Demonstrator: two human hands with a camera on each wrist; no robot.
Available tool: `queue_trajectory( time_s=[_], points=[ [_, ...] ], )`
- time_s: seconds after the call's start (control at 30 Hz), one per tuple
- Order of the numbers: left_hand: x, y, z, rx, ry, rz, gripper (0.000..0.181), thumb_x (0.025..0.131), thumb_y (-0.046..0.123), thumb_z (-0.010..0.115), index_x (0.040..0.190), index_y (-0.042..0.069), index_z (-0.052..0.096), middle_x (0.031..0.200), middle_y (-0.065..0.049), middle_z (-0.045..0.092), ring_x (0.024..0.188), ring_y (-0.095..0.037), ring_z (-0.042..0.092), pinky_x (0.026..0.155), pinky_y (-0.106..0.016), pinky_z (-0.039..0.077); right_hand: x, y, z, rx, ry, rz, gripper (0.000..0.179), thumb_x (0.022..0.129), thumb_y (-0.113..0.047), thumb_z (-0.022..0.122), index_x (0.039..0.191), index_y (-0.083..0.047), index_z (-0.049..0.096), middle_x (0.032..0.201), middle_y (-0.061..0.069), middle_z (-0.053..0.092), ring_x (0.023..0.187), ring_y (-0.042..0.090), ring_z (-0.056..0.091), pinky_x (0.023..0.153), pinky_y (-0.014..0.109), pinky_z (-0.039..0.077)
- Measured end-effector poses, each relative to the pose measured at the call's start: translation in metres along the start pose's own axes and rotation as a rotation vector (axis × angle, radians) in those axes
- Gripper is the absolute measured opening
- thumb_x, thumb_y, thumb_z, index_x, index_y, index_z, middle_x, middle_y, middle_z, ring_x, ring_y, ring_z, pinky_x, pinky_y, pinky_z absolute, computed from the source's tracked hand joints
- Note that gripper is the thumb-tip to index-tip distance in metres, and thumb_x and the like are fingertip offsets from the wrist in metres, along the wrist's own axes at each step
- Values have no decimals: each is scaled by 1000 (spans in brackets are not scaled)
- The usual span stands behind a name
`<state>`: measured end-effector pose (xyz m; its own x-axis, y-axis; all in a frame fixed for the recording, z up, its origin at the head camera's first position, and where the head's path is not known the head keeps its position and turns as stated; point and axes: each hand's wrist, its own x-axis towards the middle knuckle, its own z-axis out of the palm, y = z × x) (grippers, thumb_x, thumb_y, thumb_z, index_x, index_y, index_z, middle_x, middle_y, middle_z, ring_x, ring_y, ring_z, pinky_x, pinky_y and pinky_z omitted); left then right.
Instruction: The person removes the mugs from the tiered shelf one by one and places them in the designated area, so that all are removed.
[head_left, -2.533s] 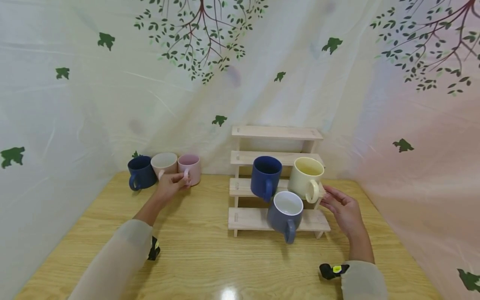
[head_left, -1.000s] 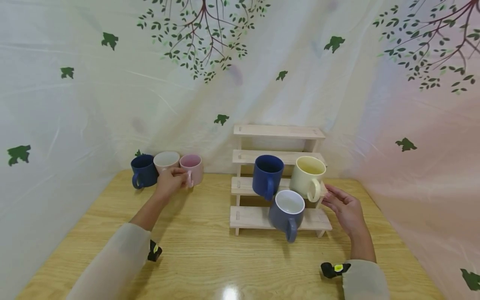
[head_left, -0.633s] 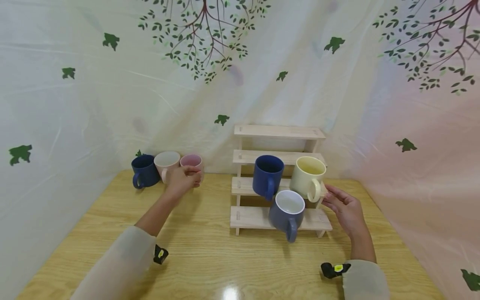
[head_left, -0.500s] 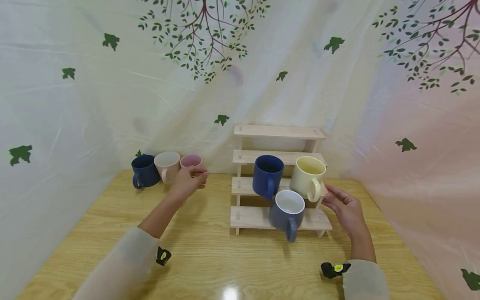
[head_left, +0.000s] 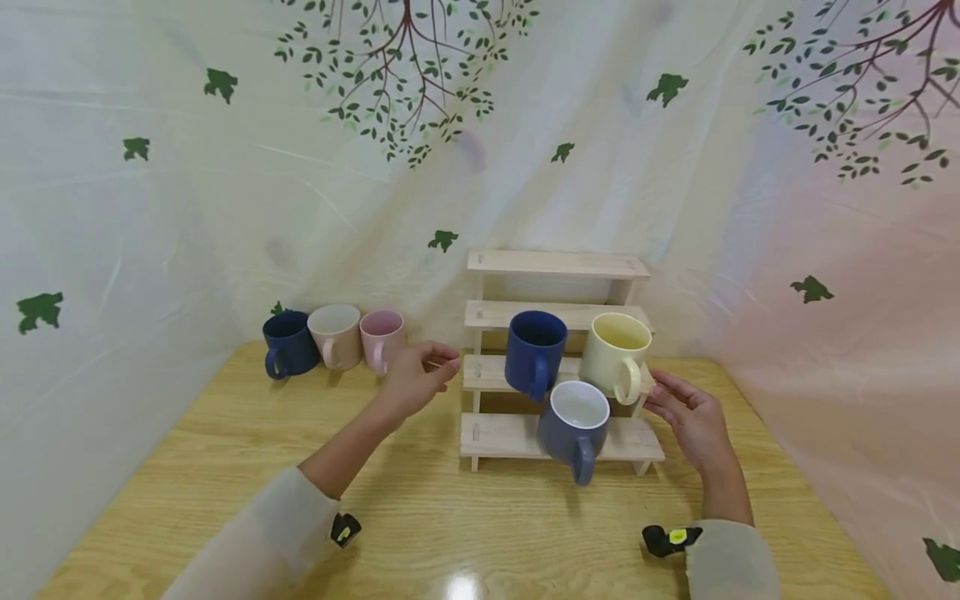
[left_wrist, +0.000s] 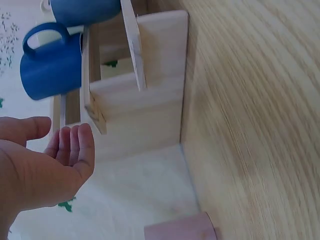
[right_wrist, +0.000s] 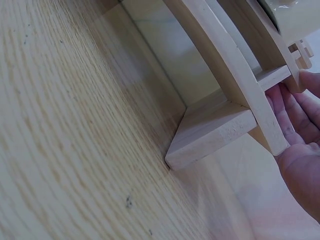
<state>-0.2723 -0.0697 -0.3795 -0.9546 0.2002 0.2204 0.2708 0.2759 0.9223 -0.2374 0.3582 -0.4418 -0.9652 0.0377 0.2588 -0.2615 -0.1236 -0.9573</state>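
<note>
My left hand holds nothing; its fingers are loosely bent, with the fingertips close to the left end of the tiered wooden rack. In the left wrist view, the hand shows its palm beside the shelf ends, near a blue mug. My right hand grips the right end of the second shelf from the bottom; the right wrist view shows the thumb above and fingers below. On that shelf stand the blue mug and a pale yellow mug. A grey-blue mug sits on the bottom shelf.
On the wooden table, a pink mug, a beige mug and a navy mug stand in a row at the back left. The upper shelves hold no mugs. Leaf-printed cloth hangs behind.
My left hand has let go of the pink mug's handle and moved right to the rack's left end. The pink mug stays in the row. My right hand keeps its grip.
</note>
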Motion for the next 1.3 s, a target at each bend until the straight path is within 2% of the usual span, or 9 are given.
queue_trajectory(
  time_s=[0.17,0.4,0.63,0.73,0.9,1.13,1.3],
  points=[
    [-7,7,17,29,-27,36,15,97,9,69,108,0,71,96,-9,72,88,-31,70,69,-30,60,0,-1,1,-6,3,-1,44,101,-4,62,140,13,52,116,-6,72,99,10,73,90,25,58],
    [-12,16,36,89,-67,102,11,96,13,72,104,5,73,92,-2,74,83,-16,69,70,-28,58,0,-1,1,12,2,5,42,101,-3,62,140,12,53,117,-5,72,100,10,72,90,26,58],
    [-17,25,52,108,-148,125,16,99,20,70,108,6,72,101,-3,74,87,-16,68,75,-28,58,0,0,0,13,2,11,43,101,-3,63,140,12,53,117,-5,72,100,11,72,90,26,58],
    [-18,29,58,95,-172,132,19,99,22,71,109,6,72,102,-4,73,86,-15,67,74,-28,57,1,1,0,8,-3,6,43,101,-4,63,140,12,53,117,-4,72,101,11,72,91,26,58],
    [-19,35,68,68,-195,147,20,99,23,71,110,5,72,103,-4,73,92,-15,68,82,-29,58,0,1,0,15,-8,3,44,101,-3,62,141,14,51,117,-4,72,101,11,72,91,26,58],
    [-16,39,80,3,-222,142,23,98,21,73,112,3,72,104,-5,74,96,-17,70,86,-28,59,0,0,1,-1,-4,5,46,101,-3,62,141,15,49,117,-5,72,102,10,72,90,25,57],
    [-13,39,86,-57,-238,118,24,98,24,73,113,6,74,105,-1,75,97,-14,70,86,-29,59,0,0,1,0,-5,4,45,101,-4,62,141,14,50,118,-4,71,102,11,72,91,25,58]
  ],
)
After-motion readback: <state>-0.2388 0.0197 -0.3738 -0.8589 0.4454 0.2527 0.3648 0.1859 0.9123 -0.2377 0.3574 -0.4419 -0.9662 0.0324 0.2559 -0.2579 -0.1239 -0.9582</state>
